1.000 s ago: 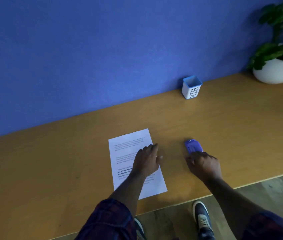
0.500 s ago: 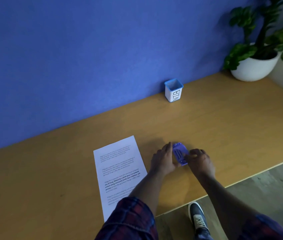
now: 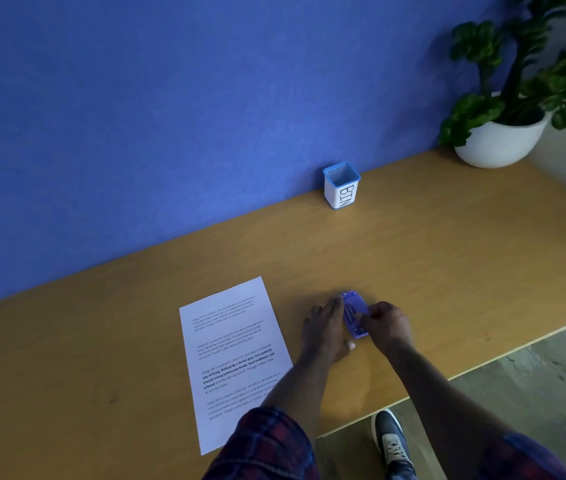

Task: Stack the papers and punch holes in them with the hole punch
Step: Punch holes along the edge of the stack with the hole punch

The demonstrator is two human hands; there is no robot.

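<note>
**Both hands closing on the purple hole punch, papers lying flat to its left**

Nearest the viewer, a shoe [image 3: 394, 445] is standing on the grey floor just off the table's near edge, and two plaid sleeves are reaching forward over that edge. The papers [image 3: 233, 362], a white printed sheet or stack, are lying flat on the smooth wooden table [image 3: 465, 271]; the long axis is running from near to far, tilted slightly leftward at the far end, and the near corner is lying close to the table's edge. How many sheets are there cannot be told.

Just right of the papers, the left hand [image 3: 324, 332] is lying with fingers extended along the left side of the hole punch [image 3: 354, 313], touching it. The right hand [image 3: 387, 323] is curling its fingers over the punch's right side, gripping it. The punch is a small purple plastic block, its long axis running near to far and its metal workings facing up; its near end is partly hidden by the hands.

Bare wood is lying open to the right of and beyond the hands. Farther back, a small square white bin [image 3: 341, 187] with a blue rim is standing against the matte blue wall. At the far right, a rounded white pot [image 3: 503, 143] is holding a leafy green plant.
</note>
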